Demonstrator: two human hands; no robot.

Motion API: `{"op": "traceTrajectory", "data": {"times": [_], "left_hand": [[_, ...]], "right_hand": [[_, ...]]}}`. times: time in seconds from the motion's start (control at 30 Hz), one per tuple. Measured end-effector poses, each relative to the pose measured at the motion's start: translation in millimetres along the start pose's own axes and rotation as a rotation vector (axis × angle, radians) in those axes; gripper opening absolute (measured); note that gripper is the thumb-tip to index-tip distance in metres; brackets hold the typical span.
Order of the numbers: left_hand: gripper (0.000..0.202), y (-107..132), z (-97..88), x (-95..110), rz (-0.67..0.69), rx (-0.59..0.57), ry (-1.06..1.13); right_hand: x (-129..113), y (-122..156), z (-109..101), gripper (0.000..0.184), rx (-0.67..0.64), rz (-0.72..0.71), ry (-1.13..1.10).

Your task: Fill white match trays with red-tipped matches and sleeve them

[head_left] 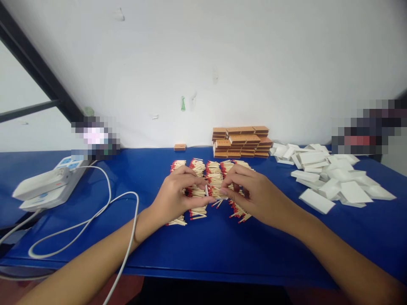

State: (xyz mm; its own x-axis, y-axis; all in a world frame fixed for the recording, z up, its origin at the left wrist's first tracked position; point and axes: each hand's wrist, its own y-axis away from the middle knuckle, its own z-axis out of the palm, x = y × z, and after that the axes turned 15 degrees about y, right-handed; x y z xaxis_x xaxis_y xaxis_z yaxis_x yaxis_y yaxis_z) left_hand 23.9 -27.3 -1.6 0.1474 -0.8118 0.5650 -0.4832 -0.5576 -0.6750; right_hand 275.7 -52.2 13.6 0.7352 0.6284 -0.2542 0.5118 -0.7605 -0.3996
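Observation:
Between thumb and fingers, my left hand (179,188) grips the left end of a small white matchbox tray (206,190). My right hand (244,186) is closed at the tray's right end, its fingertips pinched there. Matchsticks with red heads show between the hands; whether they lie in the tray or behind it, I cannot tell. Rows of loose matchsticks (199,212) lie on the blue table under and behind both hands. The hands partly cover these rows.
Brown matchboxes (241,142) are stacked against the wall, and a single matchbox (179,147) lies left of them. White empty trays (318,199) are heaped at the right. A power strip (54,186) sits at the left, with a white cable (110,203) looping over the table and my left forearm.

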Motion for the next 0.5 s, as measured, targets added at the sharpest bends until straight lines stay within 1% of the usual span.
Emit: {"op": "traceTrajectory", "data": {"times": [0.17, 0.37, 0.5], "left_hand": [[0.032, 0.5, 0.6, -0.8, 0.003, 0.002, 0.01], [0.031, 0.3, 1.1, 1.1, -0.029, -0.018, 0.027], [0.031, -0.1, 0.8, 2.8, -0.045, -0.023, 0.041]], "right_hand": [[0.0, -0.9, 0.2, 0.015, -0.001, -0.02, 0.006], [-0.7, -2.1, 4.2, 0.014, 0.07, -0.057, 0.047], [-0.6, -0.9, 3.8, 0.014, 0.1, -0.065, 0.014]]}}
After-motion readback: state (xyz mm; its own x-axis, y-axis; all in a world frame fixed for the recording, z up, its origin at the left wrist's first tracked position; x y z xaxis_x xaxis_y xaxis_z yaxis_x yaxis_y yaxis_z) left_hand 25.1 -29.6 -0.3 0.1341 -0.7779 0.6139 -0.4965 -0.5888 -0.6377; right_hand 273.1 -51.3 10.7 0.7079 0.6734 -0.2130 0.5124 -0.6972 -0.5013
